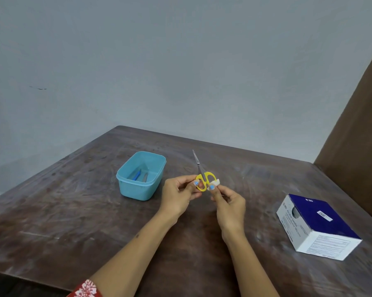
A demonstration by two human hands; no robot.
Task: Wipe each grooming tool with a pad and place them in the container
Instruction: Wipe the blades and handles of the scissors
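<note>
Small scissors (200, 170) with yellow handles and thin metal blades point up and away over the middle of the table. My left hand (178, 195) pinches the left handle loop. My right hand (229, 202) pinches a small white pad (215, 182) against the right handle loop. A light blue plastic container (141, 175) stands to the left of my hands. Inside it lie a blue-handled tool (136, 175) and a metal tool (145, 177).
A blue and white box of swabs (315, 227) sits on the right side of the worn brown wooden table (73, 211). A grey wall rises behind the table, and a brown panel (356, 133) stands at the far right.
</note>
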